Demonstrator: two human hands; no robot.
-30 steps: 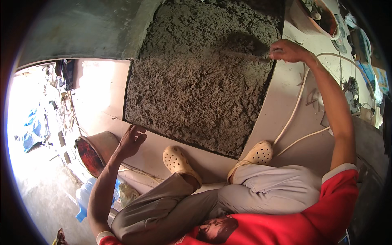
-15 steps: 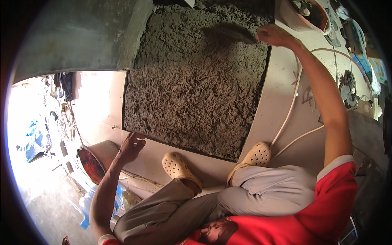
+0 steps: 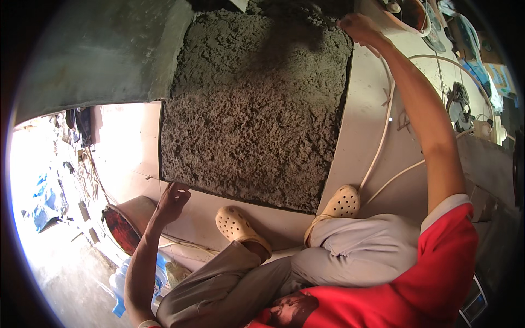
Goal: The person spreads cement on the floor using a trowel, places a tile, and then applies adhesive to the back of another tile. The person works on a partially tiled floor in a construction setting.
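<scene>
A square bed of rough, wet grey mortar (image 3: 246, 126) lies in front of me. At its far right corner my right hand (image 3: 358, 28) is closed around a handle. The dark blade of what looks like a trowel (image 3: 317, 16) reaches left from it over the mortar, blurred and in shadow. My left hand (image 3: 174, 202) rests by the near left corner of the bed, fingers loosely bent and apart, with nothing seen in it. A thin string (image 3: 147, 176) runs at that corner.
My clogs (image 3: 235, 223) stand on the pale surface along the near edge. A bucket (image 3: 131, 218) lies tipped at the left, another bucket (image 3: 402, 16) stands far right. A hose (image 3: 377, 156) curves along the right. A large grey slab (image 3: 98, 60) fills the upper left.
My right hand and the trowel have moved farther away, toward the far edge of the mortar. The view has shifted slightly; my left hand stays by the near left corner.
</scene>
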